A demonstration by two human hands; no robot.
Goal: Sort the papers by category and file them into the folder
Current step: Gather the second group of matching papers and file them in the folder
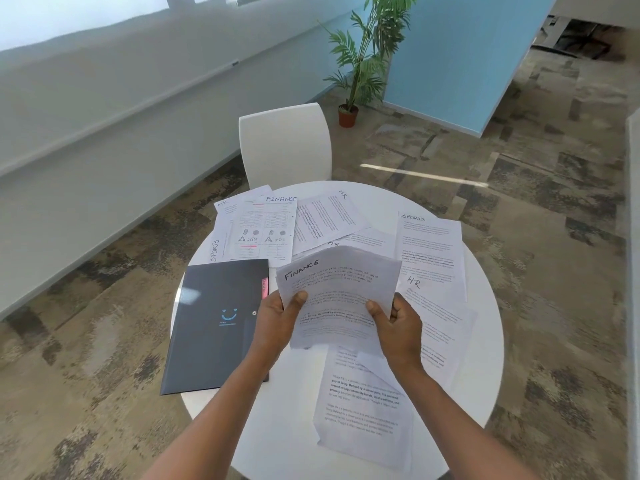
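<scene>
Dark folder (214, 327), closed, contents unseen, left of centre. Left hand (277, 323) and right hand (398, 327): fingers pinching FINANCE sheet (337, 296), centre frame.

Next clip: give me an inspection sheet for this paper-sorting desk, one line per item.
Surface: round white table, mostly covered by sheets.
Job's things: held FINANCE sheet; loose papers headed HR, SPORTS and FINANCE, overlapping; dark folder closed, lying flat at the table's left edge.
Clutter: nothing seen.
Hands: left hand and right hand each grip a side of the FINANCE sheet above the table.
Cables: nothing seen.
Surroundings: white chair opposite, potted plant, patterned carpet.
</scene>
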